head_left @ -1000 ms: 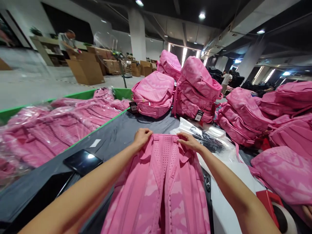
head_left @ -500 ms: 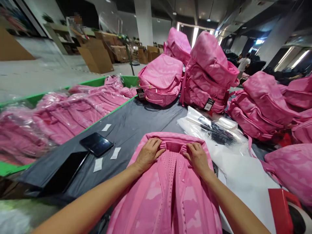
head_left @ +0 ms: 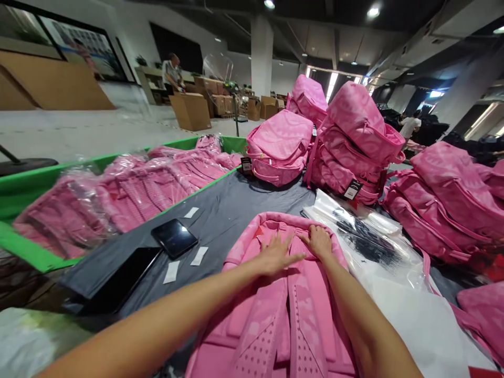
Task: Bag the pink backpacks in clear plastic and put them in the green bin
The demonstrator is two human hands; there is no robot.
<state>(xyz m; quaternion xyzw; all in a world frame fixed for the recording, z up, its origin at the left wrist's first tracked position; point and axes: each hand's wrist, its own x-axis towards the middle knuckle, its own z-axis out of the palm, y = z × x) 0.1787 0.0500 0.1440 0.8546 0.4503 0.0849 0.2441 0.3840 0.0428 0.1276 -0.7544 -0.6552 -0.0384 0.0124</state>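
A pink camouflage-patterned backpack lies in front of me with its shoulder straps and perforated back side facing up. My left hand rests on the upper part of the straps, fingers spread. At the top right of the backpack, my right hand has its fingers curled onto the fabric by the strap's upper end. A small red and white label shows near the backpack's top left edge.
Stacked pink backpacks stand at the table's far side. A green-edged bin on the left holds plastic-wrapped backpacks. On the dark tabletop lie a phone and a black tablet-like slab. Clear plastic bags lie right. People work beyond.
My left hand has let go of the backpack's top and spread out over the straps, nearer the middle. My right hand stays at the top right. The view has swung left.
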